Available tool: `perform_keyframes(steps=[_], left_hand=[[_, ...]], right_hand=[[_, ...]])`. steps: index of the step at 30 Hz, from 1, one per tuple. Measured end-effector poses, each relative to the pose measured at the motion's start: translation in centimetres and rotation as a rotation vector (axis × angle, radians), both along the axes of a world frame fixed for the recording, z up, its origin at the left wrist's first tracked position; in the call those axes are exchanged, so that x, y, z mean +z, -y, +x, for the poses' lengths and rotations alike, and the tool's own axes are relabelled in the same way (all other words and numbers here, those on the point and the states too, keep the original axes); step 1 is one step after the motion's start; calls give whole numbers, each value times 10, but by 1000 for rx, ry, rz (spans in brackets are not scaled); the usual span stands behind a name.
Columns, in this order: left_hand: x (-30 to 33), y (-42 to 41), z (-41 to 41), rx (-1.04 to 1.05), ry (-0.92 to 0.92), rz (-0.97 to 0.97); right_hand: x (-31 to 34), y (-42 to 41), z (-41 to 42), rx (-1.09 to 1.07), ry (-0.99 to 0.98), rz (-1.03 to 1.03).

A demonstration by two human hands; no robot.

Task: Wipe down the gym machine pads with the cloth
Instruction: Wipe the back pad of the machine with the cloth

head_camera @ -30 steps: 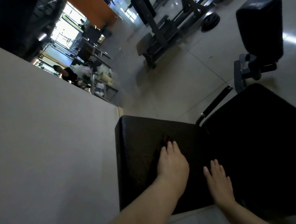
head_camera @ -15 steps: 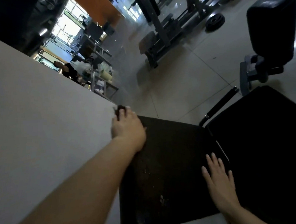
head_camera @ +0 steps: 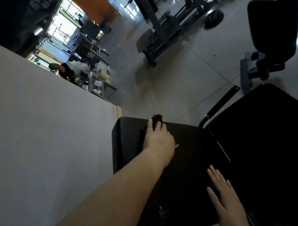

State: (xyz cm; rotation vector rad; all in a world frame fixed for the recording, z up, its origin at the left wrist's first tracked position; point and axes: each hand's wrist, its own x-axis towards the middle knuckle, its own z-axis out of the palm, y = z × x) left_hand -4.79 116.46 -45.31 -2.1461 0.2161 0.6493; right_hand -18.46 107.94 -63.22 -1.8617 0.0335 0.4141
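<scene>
A black machine pad [head_camera: 187, 156] lies below me beside a pale wall. My left hand [head_camera: 157, 140] presses a small dark cloth [head_camera: 157, 119] flat against the pad's far edge; only the cloth's tip shows past my fingertips. Resting flat near the pad's right edge is my right hand [head_camera: 223, 194], fingers apart and holding nothing. A second, larger black pad [head_camera: 268, 140] adjoins on the right. A pale scuffed patch [head_camera: 162, 212] marks the near part of the first pad.
A pale wall [head_camera: 46, 136] runs along the left. A black handle bar [head_camera: 221, 105] sticks out behind the pads. Another padded seat [head_camera: 273, 21] stands at the far right, a bench machine [head_camera: 159, 35] and weight plate [head_camera: 213, 19] farther off. A person [head_camera: 61, 69] sits by shelves.
My left hand with the cloth has slid from the pad's far left corner rightward along the far edge. The right hand has stayed in place on the pad.
</scene>
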Motion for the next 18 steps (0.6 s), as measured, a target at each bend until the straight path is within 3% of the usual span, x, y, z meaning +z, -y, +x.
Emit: perform_keyframes(steps=[2, 5, 9, 12, 14, 18], left_hand=[[5, -8, -1, -38, 4, 49], [34, -29, -13, -5, 151, 79], [53, -36, -27, 145, 331, 82], [31, -22, -10, 214, 397, 142], [3, -7, 6, 186, 372, 164], [-33, 10, 0, 69, 141, 86]], right_hand=[[-4, 2, -4, -43, 68, 78], [-17, 15, -15, 42, 163, 132], [-31, 21, -22, 95, 253, 81], [-34, 19, -22, 85, 262, 55], [-35, 18, -20, 78, 269, 59], [-40, 15, -18, 57, 298, 79]])
